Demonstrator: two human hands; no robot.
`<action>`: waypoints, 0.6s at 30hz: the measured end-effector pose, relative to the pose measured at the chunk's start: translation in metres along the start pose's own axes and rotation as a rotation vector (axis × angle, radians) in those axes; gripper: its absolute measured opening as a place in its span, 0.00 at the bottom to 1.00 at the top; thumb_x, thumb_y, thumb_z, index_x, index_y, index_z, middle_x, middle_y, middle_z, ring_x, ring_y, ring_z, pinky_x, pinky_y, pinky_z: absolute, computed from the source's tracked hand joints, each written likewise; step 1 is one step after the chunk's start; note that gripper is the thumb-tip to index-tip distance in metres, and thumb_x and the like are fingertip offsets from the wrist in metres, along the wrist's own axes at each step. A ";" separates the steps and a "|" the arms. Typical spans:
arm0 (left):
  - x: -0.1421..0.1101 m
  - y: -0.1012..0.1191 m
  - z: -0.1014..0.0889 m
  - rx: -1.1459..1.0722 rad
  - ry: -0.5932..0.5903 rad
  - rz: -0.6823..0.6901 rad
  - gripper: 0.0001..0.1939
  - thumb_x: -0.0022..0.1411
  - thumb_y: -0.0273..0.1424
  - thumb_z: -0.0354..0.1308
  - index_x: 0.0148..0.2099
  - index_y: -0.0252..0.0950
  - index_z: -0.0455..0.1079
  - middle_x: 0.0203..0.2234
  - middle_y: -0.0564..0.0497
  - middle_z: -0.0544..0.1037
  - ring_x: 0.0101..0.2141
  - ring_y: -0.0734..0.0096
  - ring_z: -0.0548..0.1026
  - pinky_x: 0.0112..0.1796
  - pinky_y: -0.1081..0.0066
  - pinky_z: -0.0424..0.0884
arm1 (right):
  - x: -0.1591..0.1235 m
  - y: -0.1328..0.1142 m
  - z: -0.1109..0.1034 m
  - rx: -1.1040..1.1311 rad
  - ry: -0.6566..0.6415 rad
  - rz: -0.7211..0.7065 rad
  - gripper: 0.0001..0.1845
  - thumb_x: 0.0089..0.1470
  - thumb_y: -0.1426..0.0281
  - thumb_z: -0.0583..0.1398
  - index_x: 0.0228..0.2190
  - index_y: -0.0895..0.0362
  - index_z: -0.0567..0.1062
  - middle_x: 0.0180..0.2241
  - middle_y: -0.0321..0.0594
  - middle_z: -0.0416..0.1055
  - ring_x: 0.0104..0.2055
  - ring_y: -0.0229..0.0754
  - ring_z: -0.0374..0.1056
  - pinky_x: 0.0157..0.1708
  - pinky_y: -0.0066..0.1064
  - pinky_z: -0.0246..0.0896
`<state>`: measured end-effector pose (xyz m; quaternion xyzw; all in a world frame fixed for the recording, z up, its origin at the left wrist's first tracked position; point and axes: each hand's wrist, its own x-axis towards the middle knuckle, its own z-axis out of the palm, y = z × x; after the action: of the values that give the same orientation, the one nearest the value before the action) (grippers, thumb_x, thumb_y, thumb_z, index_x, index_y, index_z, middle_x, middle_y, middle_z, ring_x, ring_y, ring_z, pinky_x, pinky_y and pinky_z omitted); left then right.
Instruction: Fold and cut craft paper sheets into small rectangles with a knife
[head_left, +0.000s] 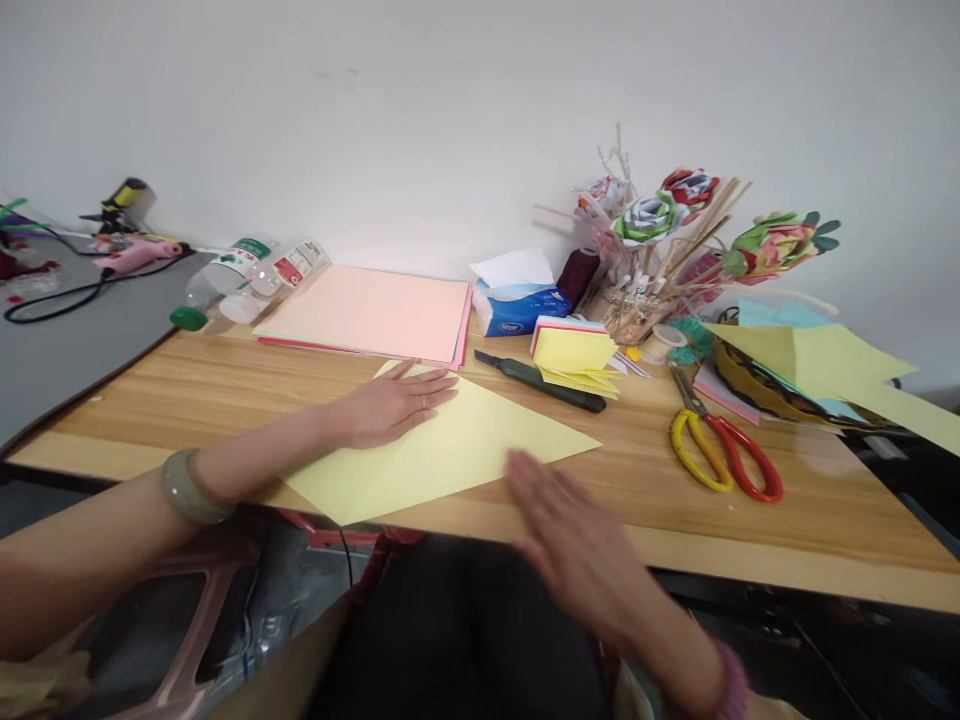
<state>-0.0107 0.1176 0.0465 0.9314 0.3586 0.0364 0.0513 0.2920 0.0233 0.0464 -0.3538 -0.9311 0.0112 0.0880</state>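
Note:
A pale yellow sheet of paper [450, 450] lies on the wooden table, one corner pointing right and another reaching past the front edge. My left hand [394, 405] rests flat on its upper left part, fingers stretched out toward the right. My right hand [555, 520], slightly blurred, is at the lower right edge of the sheet with fingers extended and nothing held. Whether its fingertips touch the paper I cannot tell. Just behind the sheet lies a dark green utility knife [540, 382], its blade end toward the left.
Behind stand a stack of coloured paper [367, 310], a tissue pack [517, 305], folded yellow paper [576, 355] and paper flowers [652, 215]. Scissors [720, 440] with yellow and red handles lie right. Plastic bottles [225, 275] and a pink glue gun [139, 255] are left.

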 end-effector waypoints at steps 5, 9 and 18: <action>-0.001 0.000 0.001 0.050 0.023 0.020 0.23 0.72 0.36 0.32 0.66 0.40 0.43 0.64 0.51 0.51 0.64 0.72 0.44 0.60 0.57 0.31 | -0.031 0.041 -0.008 -0.260 0.044 0.127 0.26 0.63 0.64 0.44 0.59 0.61 0.57 0.59 0.47 0.58 0.59 0.47 0.56 0.57 0.51 0.49; 0.001 0.004 0.000 0.175 0.096 0.034 0.23 0.71 0.37 0.35 0.66 0.41 0.47 0.63 0.50 0.53 0.63 0.67 0.49 0.60 0.52 0.29 | -0.016 0.035 -0.017 -0.325 0.068 0.156 0.23 0.63 0.66 0.44 0.52 0.65 0.67 0.52 0.50 0.68 0.53 0.48 0.64 0.55 0.48 0.51; -0.064 0.054 -0.024 -0.033 0.826 -0.325 0.16 0.66 0.31 0.49 0.55 0.44 0.63 0.49 0.49 0.73 0.49 0.63 0.71 0.49 0.59 0.66 | -0.013 0.030 -0.022 -0.365 0.091 0.090 0.17 0.60 0.66 0.53 0.43 0.64 0.73 0.35 0.48 0.71 0.39 0.48 0.67 0.40 0.39 0.60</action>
<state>-0.0247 0.0369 0.0745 0.7692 0.4903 0.4027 -0.0764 0.3247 0.0363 0.0637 -0.4053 -0.8960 -0.1701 0.0638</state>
